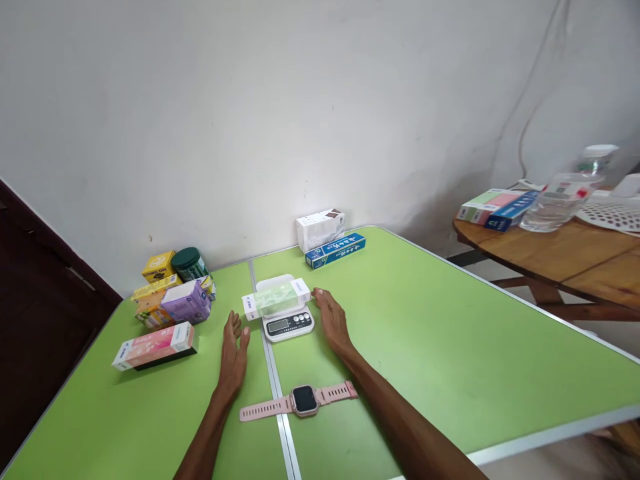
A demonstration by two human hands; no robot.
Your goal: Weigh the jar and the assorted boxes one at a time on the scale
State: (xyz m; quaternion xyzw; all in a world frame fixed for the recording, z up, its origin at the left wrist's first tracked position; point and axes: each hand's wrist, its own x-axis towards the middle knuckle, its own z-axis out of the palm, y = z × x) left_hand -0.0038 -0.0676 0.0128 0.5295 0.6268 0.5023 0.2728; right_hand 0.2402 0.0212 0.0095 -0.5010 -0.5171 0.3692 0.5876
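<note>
A green-and-white box (277,297) lies across a small white kitchen scale (287,320) on the green table (450,333). My left hand (234,353) rests flat on the table just left of the scale, fingers stretched out, holding nothing. My right hand (331,320) lies on the table at the scale's right side, fingers extended; its fingertips reach the right end of the box. A pink smartwatch (302,400) lies flat on the table between my forearms.
At the left stand a pink-and-white box (154,346), a purple box (186,301), yellow boxes (158,266) and a dark green jar (189,264). A white box (320,229) and a blue box (335,250) sit by the wall. A wooden table (560,250) at right holds boxes and a plastic bottle (565,193).
</note>
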